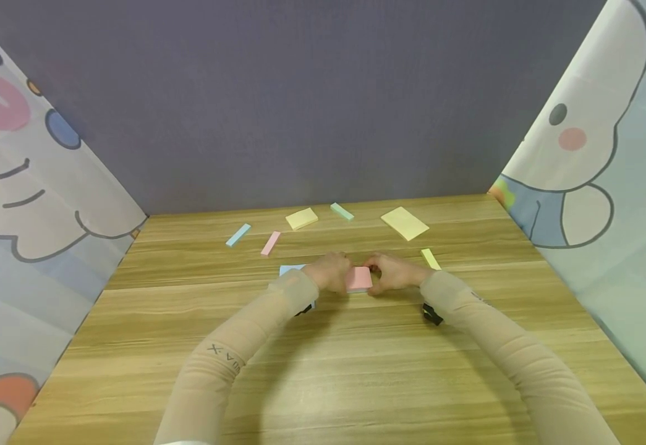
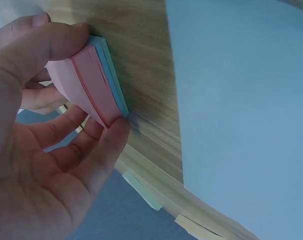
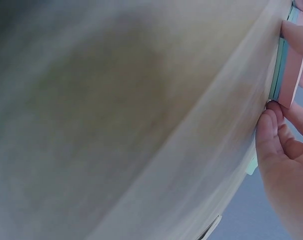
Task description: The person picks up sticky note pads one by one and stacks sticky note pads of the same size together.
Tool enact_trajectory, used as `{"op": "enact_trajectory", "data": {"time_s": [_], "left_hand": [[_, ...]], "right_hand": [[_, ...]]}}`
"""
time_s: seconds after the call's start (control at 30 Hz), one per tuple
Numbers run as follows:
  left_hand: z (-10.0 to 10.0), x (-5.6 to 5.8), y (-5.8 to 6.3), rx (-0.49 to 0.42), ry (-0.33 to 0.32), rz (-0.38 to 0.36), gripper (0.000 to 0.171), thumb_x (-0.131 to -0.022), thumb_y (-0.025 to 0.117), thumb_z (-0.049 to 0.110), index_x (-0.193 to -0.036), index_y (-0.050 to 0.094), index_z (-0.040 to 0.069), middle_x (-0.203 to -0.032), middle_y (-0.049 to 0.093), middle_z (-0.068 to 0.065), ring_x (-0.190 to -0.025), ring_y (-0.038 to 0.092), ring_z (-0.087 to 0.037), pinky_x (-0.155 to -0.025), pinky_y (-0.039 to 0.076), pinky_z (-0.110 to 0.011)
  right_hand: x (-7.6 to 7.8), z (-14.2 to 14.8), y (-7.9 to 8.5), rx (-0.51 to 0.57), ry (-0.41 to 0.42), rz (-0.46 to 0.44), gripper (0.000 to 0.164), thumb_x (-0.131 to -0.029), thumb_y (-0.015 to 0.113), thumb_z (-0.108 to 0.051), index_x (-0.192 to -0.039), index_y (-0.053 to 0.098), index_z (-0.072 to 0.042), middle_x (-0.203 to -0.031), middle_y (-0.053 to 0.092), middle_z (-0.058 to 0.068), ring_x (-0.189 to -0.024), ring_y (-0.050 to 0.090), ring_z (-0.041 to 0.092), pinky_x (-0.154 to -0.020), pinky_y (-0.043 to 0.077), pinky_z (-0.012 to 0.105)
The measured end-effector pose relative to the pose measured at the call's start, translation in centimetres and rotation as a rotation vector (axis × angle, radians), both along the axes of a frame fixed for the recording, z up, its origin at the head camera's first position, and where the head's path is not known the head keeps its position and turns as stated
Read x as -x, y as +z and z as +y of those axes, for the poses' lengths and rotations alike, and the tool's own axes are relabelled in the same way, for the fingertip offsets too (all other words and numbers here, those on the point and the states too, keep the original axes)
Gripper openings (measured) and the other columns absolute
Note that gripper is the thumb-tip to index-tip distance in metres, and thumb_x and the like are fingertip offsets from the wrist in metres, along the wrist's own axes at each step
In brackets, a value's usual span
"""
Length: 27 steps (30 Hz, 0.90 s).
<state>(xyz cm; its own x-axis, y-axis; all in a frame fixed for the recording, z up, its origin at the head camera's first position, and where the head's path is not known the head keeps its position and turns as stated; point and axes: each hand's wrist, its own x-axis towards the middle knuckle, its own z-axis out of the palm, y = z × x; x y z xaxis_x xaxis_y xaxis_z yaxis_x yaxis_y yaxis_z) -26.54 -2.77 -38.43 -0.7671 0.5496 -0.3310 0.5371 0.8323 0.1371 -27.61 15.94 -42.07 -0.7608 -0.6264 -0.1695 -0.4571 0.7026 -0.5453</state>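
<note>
A small stack of sticky note pads (image 1: 358, 279), pink on top with blue and green layers below, stands between the hands over the table. My left hand (image 1: 331, 272) pinches it between thumb and finger, as the left wrist view shows on the pads' edges (image 2: 99, 82). At its other end, my right hand (image 1: 395, 272) has curled thumb and fingers about the stack. In the right wrist view, the right fingertips (image 3: 272, 117) meet the stack's end (image 3: 286, 75). A larger light blue pad (image 1: 291, 269) lies partly hidden beneath the left wrist.
Behind the hands lie narrow blue (image 1: 238, 235), pink (image 1: 270, 243) and green (image 1: 342, 211) strips. Two yellow pads (image 1: 302, 219) (image 1: 405, 223) are farther back, and a yellow strip (image 1: 430, 259) is by the right wrist. A dark partition (image 1: 323, 111) borders the wooden table (image 1: 356, 383).
</note>
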Motion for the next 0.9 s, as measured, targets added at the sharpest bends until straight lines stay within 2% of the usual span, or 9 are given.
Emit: {"op": "enact_trajectory", "data": {"time_s": [0.27, 0.53, 0.9], "left_hand": [[-0.03, 0.03, -0.21, 0.009, -0.022, 0.033, 0.055, -0.069, 0.076, 0.023, -0.118, 0.055, 0.008, -0.112, 0.056, -0.005, -0.09, 0.052, -0.017, -0.079, 0.046, -0.028], [-0.05, 0.0, -0.3, -0.019, 0.018, -0.003, 0.05, -0.069, 0.077, 0.02, -0.114, 0.058, 0.009, -0.105, 0.057, -0.003, -0.085, 0.051, -0.016, -0.075, 0.046, -0.027], [-0.21, -0.02, -0.44, -0.037, 0.02, -0.017, 0.05, -0.068, 0.077, 0.019, -0.113, 0.057, 0.008, -0.101, 0.057, -0.002, -0.082, 0.052, -0.015, -0.072, 0.046, -0.025]], "right_hand": [[0.03, -0.02, 0.06, -0.009, 0.006, 0.005, 0.056, -0.071, 0.077, -0.027, -0.118, 0.057, -0.004, -0.115, 0.053, 0.009, -0.105, 0.052, 0.025, -0.091, 0.045, 0.04], [0.17, 0.17, -0.15, 0.006, 0.018, 0.046, 0.056, -0.069, 0.077, -0.027, -0.115, 0.057, -0.001, -0.108, 0.056, 0.007, -0.097, 0.054, 0.02, -0.085, 0.047, 0.036], [-0.05, -0.02, 0.2, 0.001, 0.027, 0.053, 0.052, -0.069, 0.077, -0.025, -0.112, 0.06, -0.001, -0.103, 0.057, 0.006, -0.094, 0.054, 0.02, -0.082, 0.047, 0.035]]}}
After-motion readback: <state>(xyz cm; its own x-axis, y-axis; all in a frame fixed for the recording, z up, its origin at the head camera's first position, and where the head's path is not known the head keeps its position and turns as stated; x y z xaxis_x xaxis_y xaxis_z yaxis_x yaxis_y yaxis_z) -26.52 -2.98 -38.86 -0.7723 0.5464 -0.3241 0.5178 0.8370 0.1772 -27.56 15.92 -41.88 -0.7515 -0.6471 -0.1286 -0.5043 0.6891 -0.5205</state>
